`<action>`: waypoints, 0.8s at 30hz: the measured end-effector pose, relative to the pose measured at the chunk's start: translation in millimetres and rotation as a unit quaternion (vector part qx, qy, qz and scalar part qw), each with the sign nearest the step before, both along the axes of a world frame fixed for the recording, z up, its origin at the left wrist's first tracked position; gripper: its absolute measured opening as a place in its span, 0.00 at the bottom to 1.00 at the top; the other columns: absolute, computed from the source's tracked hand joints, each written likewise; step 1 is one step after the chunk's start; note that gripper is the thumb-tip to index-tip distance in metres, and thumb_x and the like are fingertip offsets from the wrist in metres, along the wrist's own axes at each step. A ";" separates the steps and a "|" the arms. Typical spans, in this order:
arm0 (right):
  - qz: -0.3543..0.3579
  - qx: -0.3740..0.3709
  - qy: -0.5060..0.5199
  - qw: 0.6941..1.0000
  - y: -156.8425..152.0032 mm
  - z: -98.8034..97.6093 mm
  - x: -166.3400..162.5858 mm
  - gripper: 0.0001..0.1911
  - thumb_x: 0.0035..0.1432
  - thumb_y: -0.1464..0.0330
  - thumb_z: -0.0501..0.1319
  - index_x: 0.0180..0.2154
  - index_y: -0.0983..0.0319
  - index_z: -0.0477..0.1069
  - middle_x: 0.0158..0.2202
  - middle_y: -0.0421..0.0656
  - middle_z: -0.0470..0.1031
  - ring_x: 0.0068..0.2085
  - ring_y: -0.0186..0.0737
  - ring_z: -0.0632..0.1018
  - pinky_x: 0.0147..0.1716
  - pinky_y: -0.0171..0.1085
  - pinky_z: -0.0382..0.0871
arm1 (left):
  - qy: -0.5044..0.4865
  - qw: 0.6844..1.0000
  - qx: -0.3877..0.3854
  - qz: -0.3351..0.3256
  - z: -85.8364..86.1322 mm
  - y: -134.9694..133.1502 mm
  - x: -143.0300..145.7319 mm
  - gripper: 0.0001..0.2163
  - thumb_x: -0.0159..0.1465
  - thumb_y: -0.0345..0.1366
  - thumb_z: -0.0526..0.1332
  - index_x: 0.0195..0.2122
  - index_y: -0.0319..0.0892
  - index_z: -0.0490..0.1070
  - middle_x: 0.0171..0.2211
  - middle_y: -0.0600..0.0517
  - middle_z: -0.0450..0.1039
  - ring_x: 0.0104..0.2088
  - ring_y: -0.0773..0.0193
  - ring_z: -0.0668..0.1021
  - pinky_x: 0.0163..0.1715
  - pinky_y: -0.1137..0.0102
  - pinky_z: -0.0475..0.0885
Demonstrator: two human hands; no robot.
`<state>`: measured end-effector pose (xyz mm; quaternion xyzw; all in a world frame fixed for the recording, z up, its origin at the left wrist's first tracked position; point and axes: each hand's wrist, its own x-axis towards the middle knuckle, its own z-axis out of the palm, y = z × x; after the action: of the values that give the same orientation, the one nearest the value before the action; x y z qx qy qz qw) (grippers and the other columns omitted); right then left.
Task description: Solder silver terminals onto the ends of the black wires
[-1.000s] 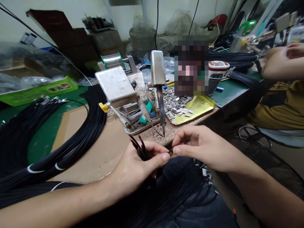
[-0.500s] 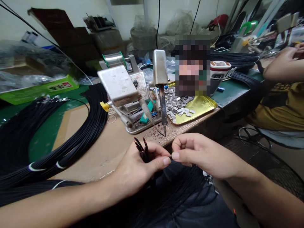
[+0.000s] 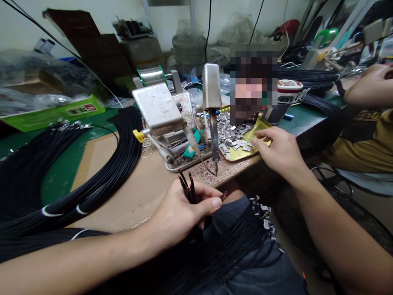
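My left hand [image 3: 187, 209] is closed around several black cables [image 3: 189, 192], and one cable end [image 3: 225, 195] with bared red wire sticks out between thumb and index finger. Over the near right edge of the yellow tray [image 3: 264, 130], my right hand [image 3: 278, 149] reaches with index finger and thumb a little apart. Its fingertips are beside a pile of small metal connectors [image 3: 235, 135]; whether they touch one I cannot tell. A soldering iron [image 3: 215, 137] points tip down in its stand, just above and beyond my left hand.
A solder wire spool [image 3: 152, 76] sits behind the metal stand [image 3: 158, 108]. Bundled black cables [image 3: 123, 164] lie at the left. Cables with metal ends [image 3: 265, 223] rest across my lap. Another person's arm [image 3: 367, 88] is at the right; a blurred phone screen [image 3: 253, 82] leans behind the tray.
My right hand has left the cable end at my left hand and moved up and right to the tray. My left hand still holds the cables, the red-tipped end now uncovered.
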<state>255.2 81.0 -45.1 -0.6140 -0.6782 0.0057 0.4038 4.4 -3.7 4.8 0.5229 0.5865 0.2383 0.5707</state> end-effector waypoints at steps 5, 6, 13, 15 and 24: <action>-0.007 -0.041 -0.077 0.996 12.9 -10.6 -0.3 0.07 0.54 0.70 0.61 0.30 0.61 0.78 0.35 0.47 0.79 0.41 0.52 0.73 0.42 0.47 0.65 | -0.005 1.000 -0.008 0.009 3.8 1.5 1.4 0.12 0.50 0.37 0.70 0.33 0.34 0.81 0.17 0.55 0.70 0.14 0.73 0.67 0.15 0.78 0.62; -0.001 -0.042 -0.076 0.996 12.9 -10.9 -0.8 0.06 0.53 0.71 0.61 0.29 0.61 0.77 0.34 0.47 0.78 0.41 0.52 0.73 0.42 0.46 0.65 | -0.007 1.000 -0.010 0.009 4.0 1.7 1.6 0.13 0.50 0.37 0.70 0.33 0.34 0.81 0.16 0.56 0.69 0.14 0.73 0.67 0.15 0.78 0.61; 0.013 0.010 -0.017 1.000 5.1 -7.7 0.4 0.08 0.58 0.74 0.56 0.38 0.62 0.72 0.34 0.47 0.74 0.38 0.47 0.72 0.39 0.44 0.66 | -0.027 1.000 0.002 0.007 0.1 4.1 -1.7 0.14 0.52 0.39 0.70 0.37 0.35 0.81 0.19 0.55 0.71 0.16 0.73 0.68 0.17 0.77 0.62; 0.025 0.035 0.055 0.998 -4.7 -0.1 -3.3 0.10 0.60 0.74 0.54 0.41 0.61 0.73 0.36 0.46 0.74 0.37 0.45 0.74 0.39 0.44 0.68 | -0.028 0.999 0.011 0.015 -1.6 5.3 -3.4 0.14 0.53 0.39 0.71 0.38 0.36 0.81 0.19 0.55 0.71 0.16 0.73 0.68 0.17 0.77 0.61; 0.261 -0.255 0.511 0.779 -62.8 16.0 -62.7 0.12 0.55 0.68 0.69 0.42 0.62 0.74 0.35 0.43 0.79 0.34 0.39 0.82 0.40 0.40 0.77 | -0.055 0.994 0.047 0.079 -2.1 10.7 -2.8 0.11 0.53 0.38 0.71 0.33 0.36 0.81 0.24 0.52 0.75 0.20 0.73 0.65 0.17 0.78 0.58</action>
<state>192.5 18.1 -29.1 -0.4015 -0.4805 0.5962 0.5024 1.6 7.0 2.7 0.4872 0.5816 0.3386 0.5566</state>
